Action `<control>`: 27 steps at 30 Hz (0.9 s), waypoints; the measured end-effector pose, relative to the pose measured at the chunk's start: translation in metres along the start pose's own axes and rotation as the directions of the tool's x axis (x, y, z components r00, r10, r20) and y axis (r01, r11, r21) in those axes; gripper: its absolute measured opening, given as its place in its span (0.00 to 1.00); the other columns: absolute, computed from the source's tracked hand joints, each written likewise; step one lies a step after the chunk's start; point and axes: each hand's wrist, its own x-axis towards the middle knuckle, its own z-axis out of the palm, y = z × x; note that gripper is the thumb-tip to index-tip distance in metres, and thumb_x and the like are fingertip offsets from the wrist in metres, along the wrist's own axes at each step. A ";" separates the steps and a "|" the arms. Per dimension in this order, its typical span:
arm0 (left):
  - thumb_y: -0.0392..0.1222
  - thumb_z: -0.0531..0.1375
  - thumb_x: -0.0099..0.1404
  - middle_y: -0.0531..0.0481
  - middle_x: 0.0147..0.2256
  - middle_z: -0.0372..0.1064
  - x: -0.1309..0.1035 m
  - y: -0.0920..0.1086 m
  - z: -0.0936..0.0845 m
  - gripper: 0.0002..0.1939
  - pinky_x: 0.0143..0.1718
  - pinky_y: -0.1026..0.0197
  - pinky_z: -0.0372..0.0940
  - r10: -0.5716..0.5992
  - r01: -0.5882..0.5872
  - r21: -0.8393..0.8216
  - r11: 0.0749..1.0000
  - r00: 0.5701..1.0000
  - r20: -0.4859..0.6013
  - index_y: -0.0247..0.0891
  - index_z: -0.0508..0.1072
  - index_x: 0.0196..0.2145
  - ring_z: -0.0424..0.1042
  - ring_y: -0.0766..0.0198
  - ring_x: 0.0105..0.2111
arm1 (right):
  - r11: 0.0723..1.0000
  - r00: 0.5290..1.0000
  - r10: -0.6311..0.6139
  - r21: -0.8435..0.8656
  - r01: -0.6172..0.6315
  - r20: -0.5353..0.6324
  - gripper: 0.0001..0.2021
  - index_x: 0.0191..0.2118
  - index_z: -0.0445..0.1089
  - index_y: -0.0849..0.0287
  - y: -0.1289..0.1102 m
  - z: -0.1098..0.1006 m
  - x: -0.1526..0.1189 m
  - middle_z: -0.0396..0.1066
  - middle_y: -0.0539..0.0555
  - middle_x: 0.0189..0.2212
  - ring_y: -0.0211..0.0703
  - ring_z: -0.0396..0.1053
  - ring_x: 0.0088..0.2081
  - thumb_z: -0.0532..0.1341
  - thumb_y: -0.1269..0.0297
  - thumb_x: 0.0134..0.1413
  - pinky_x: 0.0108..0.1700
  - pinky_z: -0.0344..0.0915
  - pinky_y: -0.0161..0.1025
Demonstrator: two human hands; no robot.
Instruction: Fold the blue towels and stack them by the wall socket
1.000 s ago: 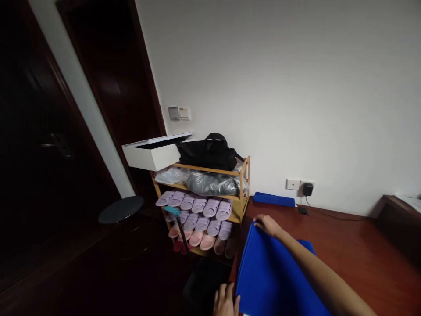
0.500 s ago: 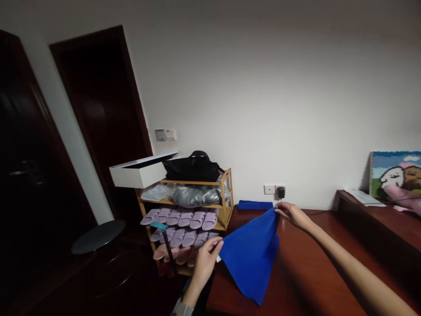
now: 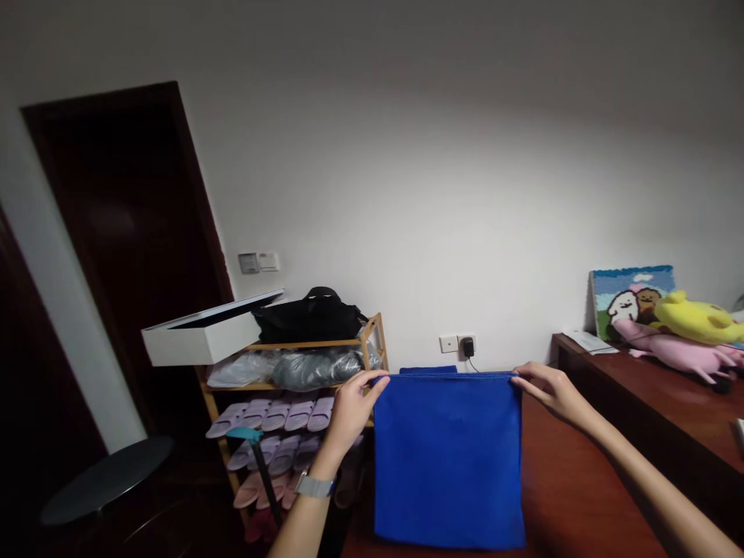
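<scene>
Nearest us, a royal-blue square of cloth with a stitched top edge point(image 3: 449, 461) hangs upright between two bare hands, over the near part of a glossy red-brown wooden table point(image 3: 563, 473). We cannot tell whether its lower edge touches the tabletop.

The left hand point(image 3: 353, 407), with a silver-grey band point(image 3: 315, 486) around its wrist, pinches the upper left corner between thumb and fingers. The right hand point(image 3: 549, 391) pinches the upper right corner likewise. We judge that the grip sits at opposite corners to keep the top edge straight; the body of the cloth hangs nearly flat, probably by its own weight.

Just past the top edge, we note a folded strip of blue fabric point(image 3: 428, 370) lying by the wall, perhaps set back to leave working room.

To the left, a slatted light-wood rack point(image 3: 325, 343) carries lilac open-toed slippers point(image 3: 299, 413) in rows, seemingly to save space. On top sit a soft black fabric bag point(image 3: 308, 319) and an open white box point(image 3: 180, 346), which overhangs the rack's left end.

Farthest, we see a black plug point(image 3: 468, 348) in a wall socket.
</scene>
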 end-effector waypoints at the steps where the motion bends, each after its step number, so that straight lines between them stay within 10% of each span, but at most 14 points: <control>1: 0.61 0.65 0.63 0.48 0.42 0.83 -0.001 -0.001 0.001 0.19 0.49 0.52 0.74 -0.018 0.018 -0.016 1.000 1.000 0.017 0.44 0.83 0.38 0.80 0.52 0.44 | 1.000 1.000 0.004 0.006 -0.004 0.003 0.18 0.40 0.78 0.52 -0.002 -0.005 -0.004 0.81 0.53 0.36 0.45 0.78 0.38 0.61 0.44 0.64 0.43 0.76 0.39; 11: 0.64 0.68 0.58 0.49 0.36 0.84 -0.007 0.018 0.005 0.21 0.40 0.54 0.77 -0.069 0.090 -0.169 0.981 0.990 0.127 0.44 0.83 0.35 0.81 0.55 0.35 | 0.989 0.987 0.111 0.115 -0.098 -0.120 0.17 0.41 0.77 0.53 -0.011 -0.023 -0.036 0.81 0.55 0.36 0.46 0.79 0.36 0.66 0.44 0.60 0.40 0.78 0.39; 20: 0.59 0.69 0.59 0.48 0.37 0.83 -0.003 0.015 0.006 0.18 0.42 0.57 0.76 -0.057 0.080 -0.197 0.977 0.991 0.119 0.42 0.83 0.36 0.81 0.55 0.37 | 1.000 0.999 -0.009 -0.009 0.009 0.047 0.15 0.45 0.80 0.51 -0.029 -0.034 -0.042 0.82 0.56 0.40 0.47 0.79 0.41 0.61 0.48 0.66 0.44 0.77 0.40; 27: 0.61 0.69 0.59 0.47 0.38 0.83 -0.005 0.011 0.010 0.20 0.41 0.58 0.74 -0.061 0.092 -0.173 0.981 0.983 0.174 0.41 0.83 0.36 0.80 0.55 0.38 | 0.990 0.978 0.137 0.014 -0.141 0.159 0.17 0.41 0.78 0.54 -0.033 -0.040 -0.048 0.81 0.55 0.37 0.44 0.78 0.38 0.61 0.47 0.65 0.41 0.75 0.36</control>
